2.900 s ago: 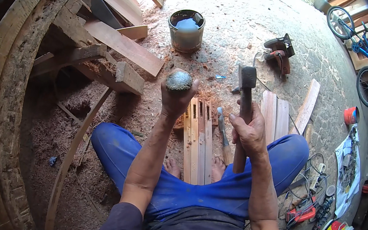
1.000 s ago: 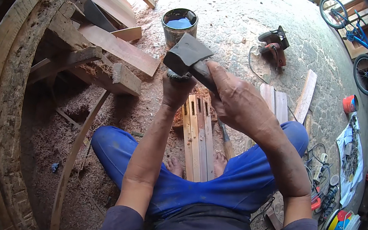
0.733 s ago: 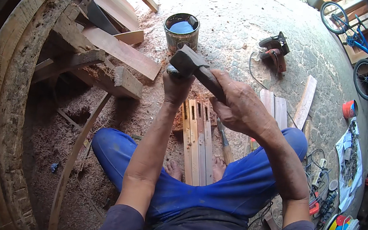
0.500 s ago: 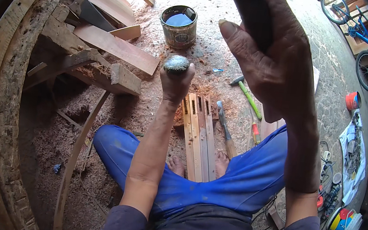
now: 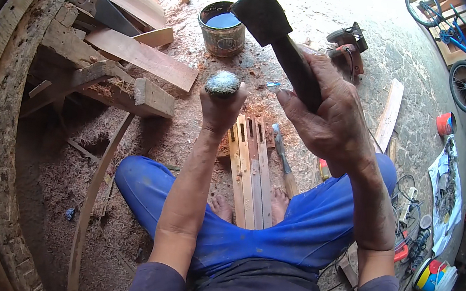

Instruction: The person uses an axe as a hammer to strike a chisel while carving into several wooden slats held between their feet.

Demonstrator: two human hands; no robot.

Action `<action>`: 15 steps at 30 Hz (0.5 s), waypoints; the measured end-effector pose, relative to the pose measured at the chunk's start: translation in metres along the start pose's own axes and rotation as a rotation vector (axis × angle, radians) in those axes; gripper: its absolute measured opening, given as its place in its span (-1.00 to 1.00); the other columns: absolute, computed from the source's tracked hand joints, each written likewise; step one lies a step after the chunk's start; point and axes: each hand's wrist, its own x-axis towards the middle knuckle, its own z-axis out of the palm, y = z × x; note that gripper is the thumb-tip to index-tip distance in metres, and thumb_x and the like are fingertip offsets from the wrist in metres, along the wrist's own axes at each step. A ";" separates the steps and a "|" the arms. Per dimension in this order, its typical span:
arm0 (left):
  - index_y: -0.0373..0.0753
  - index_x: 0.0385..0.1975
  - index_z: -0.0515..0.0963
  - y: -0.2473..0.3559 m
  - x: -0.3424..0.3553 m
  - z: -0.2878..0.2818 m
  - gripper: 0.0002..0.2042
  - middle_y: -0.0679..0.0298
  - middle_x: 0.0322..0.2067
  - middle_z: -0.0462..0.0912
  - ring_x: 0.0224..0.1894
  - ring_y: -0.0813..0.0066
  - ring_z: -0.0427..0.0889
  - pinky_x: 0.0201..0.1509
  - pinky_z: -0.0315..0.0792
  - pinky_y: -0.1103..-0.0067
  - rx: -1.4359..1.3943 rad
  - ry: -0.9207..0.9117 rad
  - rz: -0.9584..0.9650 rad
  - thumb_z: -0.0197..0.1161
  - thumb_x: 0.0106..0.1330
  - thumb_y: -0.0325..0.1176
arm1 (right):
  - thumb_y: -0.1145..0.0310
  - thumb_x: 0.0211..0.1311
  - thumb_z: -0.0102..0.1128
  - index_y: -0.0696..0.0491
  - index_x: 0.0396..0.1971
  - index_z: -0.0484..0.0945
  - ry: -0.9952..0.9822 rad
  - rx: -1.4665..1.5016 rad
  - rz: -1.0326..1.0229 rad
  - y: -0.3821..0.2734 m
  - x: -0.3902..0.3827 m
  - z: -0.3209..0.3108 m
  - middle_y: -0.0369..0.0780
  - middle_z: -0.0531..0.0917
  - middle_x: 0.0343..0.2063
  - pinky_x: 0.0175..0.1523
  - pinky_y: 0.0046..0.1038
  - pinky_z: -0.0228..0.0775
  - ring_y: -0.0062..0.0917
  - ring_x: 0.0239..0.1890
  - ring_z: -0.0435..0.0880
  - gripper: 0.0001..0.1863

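The right hand (image 5: 334,114) grips a hammer (image 5: 263,17), its head now lifted clear of the frayed handle (image 5: 223,83) it covered a moment ago. The left hand (image 5: 220,110) stays wrapped around that handle, near the slotted wood strips (image 5: 247,177).

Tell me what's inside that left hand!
The left hand is closed around a round-topped thing. Its rough, whitish top shows above the fist. The rest is covered by the hand and that top, so I can't tell its shape.
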 end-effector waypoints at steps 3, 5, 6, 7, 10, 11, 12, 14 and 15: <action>-0.27 -0.60 0.58 -0.001 0.009 0.005 -0.85 0.30 -0.61 0.68 -0.55 0.45 0.69 -0.38 0.54 0.46 0.116 0.002 0.116 0.33 0.16 -0.41 | 0.43 0.25 0.36 0.12 0.23 0.48 0.003 -0.155 -0.147 -0.011 0.011 -0.010 -0.29 0.54 -0.43 -0.19 -0.47 0.44 -0.61 -0.39 0.51 -0.47; -0.31 -0.58 0.59 0.000 0.006 0.008 -0.85 0.31 -0.61 0.67 -0.55 0.49 0.68 -0.37 0.55 0.49 -0.194 -0.025 -0.125 0.35 0.17 -0.42 | 0.45 0.26 0.35 0.11 0.23 0.47 0.061 -0.053 -0.118 -0.018 0.019 -0.008 -0.30 0.55 -0.43 -0.26 -0.46 0.52 -0.59 -0.41 0.58 -0.48; -0.32 -0.57 0.59 -0.005 0.004 0.006 -0.86 0.31 -0.62 0.67 -0.55 0.50 0.68 -0.37 0.54 0.50 -0.273 -0.036 -0.177 0.35 0.17 -0.43 | 0.45 0.26 0.34 0.10 0.23 0.46 0.074 -0.017 -0.108 -0.020 0.022 -0.008 -0.31 0.55 -0.44 -0.30 -0.46 0.55 -0.59 -0.43 0.60 -0.48; -0.32 -0.57 0.59 -0.009 0.002 0.001 -0.86 0.31 -0.62 0.66 -0.55 0.52 0.67 -0.37 0.54 0.51 -0.247 0.007 -0.188 0.35 0.17 -0.44 | 0.47 0.28 0.29 0.10 0.25 0.41 0.065 -0.101 -0.141 -0.022 0.024 -0.009 -0.22 0.62 -0.46 -0.36 -0.40 0.59 -0.48 -0.47 0.69 -0.47; -0.32 -0.40 0.64 -0.012 -0.004 -0.002 -0.93 0.32 -0.44 0.73 -0.38 0.57 0.71 -0.27 0.57 0.53 -0.307 0.001 -0.261 0.40 0.18 -0.51 | 0.46 0.28 0.15 0.25 0.10 0.41 -0.037 -0.288 -0.182 0.000 0.019 0.003 0.11 0.68 -0.45 -0.24 -0.14 0.62 -0.08 -0.38 0.76 -0.59; -0.33 -0.35 0.65 -0.008 -0.005 0.003 -0.90 0.33 -0.38 0.74 -0.33 0.57 0.71 -0.23 0.58 0.54 -0.406 0.033 -0.282 0.42 0.18 -0.53 | 0.51 0.28 0.05 0.28 0.08 0.34 -0.299 -0.461 -0.013 0.001 0.016 0.009 0.17 0.68 -0.41 -0.17 -0.09 0.64 -0.05 -0.30 0.77 -0.62; -0.33 -0.29 0.65 -0.009 -0.002 0.004 -0.87 0.34 -0.33 0.74 -0.29 0.58 0.71 -0.19 0.58 0.55 -0.409 0.031 -0.277 0.42 0.18 -0.54 | 0.50 0.28 0.03 0.24 0.04 0.31 -0.510 -0.604 0.057 0.014 0.014 0.021 0.18 0.68 -0.36 -0.11 -0.09 0.63 -0.04 -0.21 0.76 -0.65; -0.33 -0.18 0.65 -0.010 -0.003 0.005 -0.79 0.34 -0.21 0.75 -0.21 0.59 0.72 -0.12 0.58 0.57 -0.409 0.040 -0.283 0.44 0.19 -0.56 | 0.49 0.27 0.04 0.19 0.00 0.31 -0.553 -0.447 0.128 0.021 0.012 0.025 0.15 0.68 -0.32 -0.07 -0.06 0.60 0.00 -0.17 0.73 -0.68; -0.33 -0.18 0.65 -0.012 -0.001 0.004 -0.80 0.34 -0.23 0.75 -0.22 0.60 0.71 -0.15 0.57 0.59 -0.411 0.053 -0.285 0.42 0.19 -0.56 | 0.48 0.27 0.04 0.18 0.01 0.31 -0.518 -0.407 0.080 0.022 0.010 0.021 0.13 0.69 -0.32 -0.07 -0.05 0.59 0.00 -0.19 0.73 -0.68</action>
